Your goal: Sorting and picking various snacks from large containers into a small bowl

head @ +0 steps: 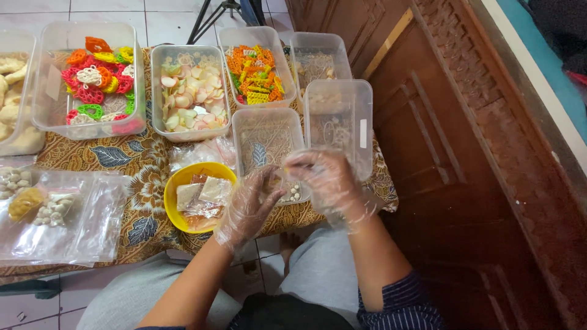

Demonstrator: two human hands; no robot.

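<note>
Both hands wear thin clear plastic gloves. My left hand reaches into the near end of a clear plastic tub, where a few small white pieces lie. My right hand is over the same tub's right corner, fingers curled; what it pinches is hidden. A yellow bowl with small filled plastic packets sits just left of my left hand.
On the patterned cloth stand tubs of colourful ring crackers, pink-white chips, orange-yellow crackers, two near-empty tubs, and pale crackers. Filled clear bags lie at left. A carved wooden door is right.
</note>
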